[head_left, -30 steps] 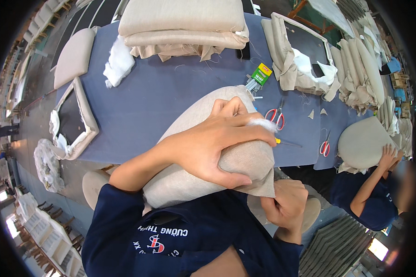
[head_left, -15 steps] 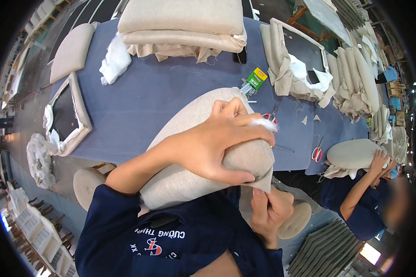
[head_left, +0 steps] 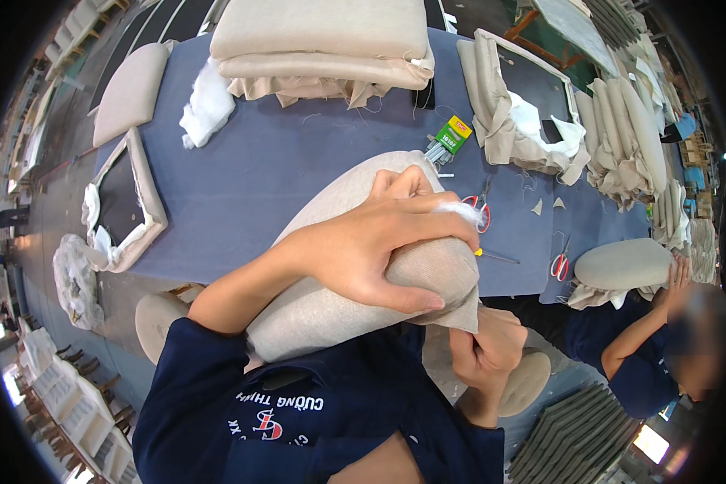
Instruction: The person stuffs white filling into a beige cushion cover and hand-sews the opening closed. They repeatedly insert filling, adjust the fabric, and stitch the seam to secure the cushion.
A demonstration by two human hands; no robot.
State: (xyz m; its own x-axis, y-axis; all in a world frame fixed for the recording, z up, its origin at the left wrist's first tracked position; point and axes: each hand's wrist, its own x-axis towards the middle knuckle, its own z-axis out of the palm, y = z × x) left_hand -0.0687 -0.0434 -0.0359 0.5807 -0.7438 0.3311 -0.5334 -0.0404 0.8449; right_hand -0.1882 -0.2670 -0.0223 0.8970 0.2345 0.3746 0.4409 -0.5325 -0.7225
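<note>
A beige upholstered seat cushion (head_left: 343, 327) lies tilted across my lap against the table edge. My left hand (head_left: 371, 242) grips its rounded right end, thumb on the near side and fingers over the far side. A tuft of white fibre stuffing (head_left: 460, 211) shows by those fingers. Below that end hangs a loose flap of beige cover fabric (head_left: 463, 313). My right hand (head_left: 494, 351) pinches the flap's lower edge between thumb and curled fingers. What lies under the flap is hidden.
On the blue table (head_left: 242, 194) lie red-handled scissors (head_left: 482, 216), a thin yellow-handled tool (head_left: 496, 256) and a green-yellow chalk box (head_left: 452, 135). Stacked cushions (head_left: 323, 40) stand at the far side. A co-worker (head_left: 621, 351) handles another cushion (head_left: 623, 264) at right.
My right hand has shifted slightly right and up, still at the fabric flap. The left hand keeps its grip. The co-worker's hands have moved a little, and the whole view has shifted slightly.
</note>
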